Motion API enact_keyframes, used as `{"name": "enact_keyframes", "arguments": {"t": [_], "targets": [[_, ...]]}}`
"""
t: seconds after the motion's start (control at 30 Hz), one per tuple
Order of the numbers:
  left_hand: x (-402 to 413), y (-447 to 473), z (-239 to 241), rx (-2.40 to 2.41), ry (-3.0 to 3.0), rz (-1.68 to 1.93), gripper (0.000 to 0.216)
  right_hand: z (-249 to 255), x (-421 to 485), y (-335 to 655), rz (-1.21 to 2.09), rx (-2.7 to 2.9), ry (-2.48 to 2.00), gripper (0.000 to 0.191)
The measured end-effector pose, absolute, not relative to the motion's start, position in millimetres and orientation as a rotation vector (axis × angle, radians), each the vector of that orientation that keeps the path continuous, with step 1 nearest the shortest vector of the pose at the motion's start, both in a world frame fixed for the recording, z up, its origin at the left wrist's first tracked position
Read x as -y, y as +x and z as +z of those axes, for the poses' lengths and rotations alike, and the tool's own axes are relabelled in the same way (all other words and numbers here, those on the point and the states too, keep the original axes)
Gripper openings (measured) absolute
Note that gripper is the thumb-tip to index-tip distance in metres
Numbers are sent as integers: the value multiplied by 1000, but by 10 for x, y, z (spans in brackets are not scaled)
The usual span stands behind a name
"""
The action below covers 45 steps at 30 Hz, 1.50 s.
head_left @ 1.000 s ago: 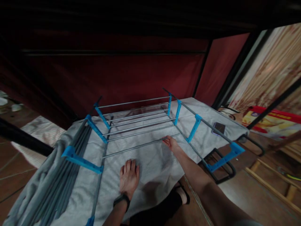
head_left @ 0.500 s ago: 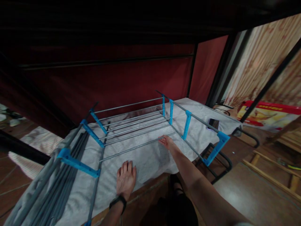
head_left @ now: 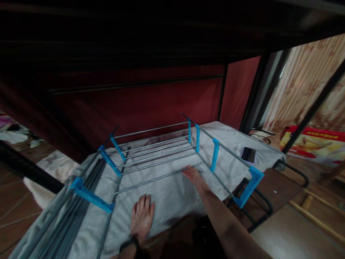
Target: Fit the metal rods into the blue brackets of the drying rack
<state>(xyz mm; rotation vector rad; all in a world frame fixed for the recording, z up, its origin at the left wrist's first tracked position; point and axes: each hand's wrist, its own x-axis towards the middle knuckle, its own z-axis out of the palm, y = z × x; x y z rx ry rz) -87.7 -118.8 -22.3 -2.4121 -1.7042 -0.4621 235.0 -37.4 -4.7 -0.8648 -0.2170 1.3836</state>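
A half-built rack of grey metal tubes with blue plastic brackets (head_left: 215, 154) lies across a pale cloth-covered surface (head_left: 167, 199). My right hand (head_left: 191, 174) reaches to the nearest crossbar, a thin metal rod (head_left: 159, 177), with its fingers closed round it near the right end. The rod's left end meets the rack's left side tube. My left hand (head_left: 142, 214) rests palm down on the cloth, fingers stretched out, in front of that rod and touching no part of the rack. Several more thin crossbars (head_left: 159, 155) span the rack farther back.
A bundle of loose grey tubes (head_left: 72, 212) lies at the left. On the cloth at the right is a phone (head_left: 248, 155). Dark red panels (head_left: 151, 111) stand behind, under a dark overhead frame. A red and yellow box (head_left: 315, 144) sits on the floor at right.
My view has tilted up a little, so the rack and hands appear lower. Both hands keep nearly the same places, the left flat on the cloth, the right at the rod.
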Motion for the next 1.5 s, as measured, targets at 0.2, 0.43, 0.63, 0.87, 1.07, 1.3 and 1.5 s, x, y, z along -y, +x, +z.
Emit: {"name": "enact_keyframes", "arguments": {"t": [0.2, 0.43, 0.63, 0.87, 1.07, 1.3, 1.5], "targets": [[1129, -849, -213, 1933, -2419, -872, 39, -50, 396, 2328, 1353, 218, -893, 16], [557, -707, 126, 2782, -1668, -2413, 17, -8, 422, 2575, 1276, 179, -919, 11], [295, -645, 603, 2806, -616, -3541, 13, 242, 499, 2544, 1323, 154, -937, 13], [246, -615, 751, 2564, -62, -3740, 16, 147, 522, 2705, 1339, 178, -1009, 11], [213, -712, 744, 2336, -68, -3736, 12, 43, 424, 3224, 1193, 162, -1074, 14], [179, -1061, 794, 2171, 90, -3675, 17, 30, 455, 3293, 1200, 198, -1157, 13], [76, -1233, 810, 2241, 195, -3579, 21, 190, 446, 3171, 1150, 157, -1091, 17]]}}
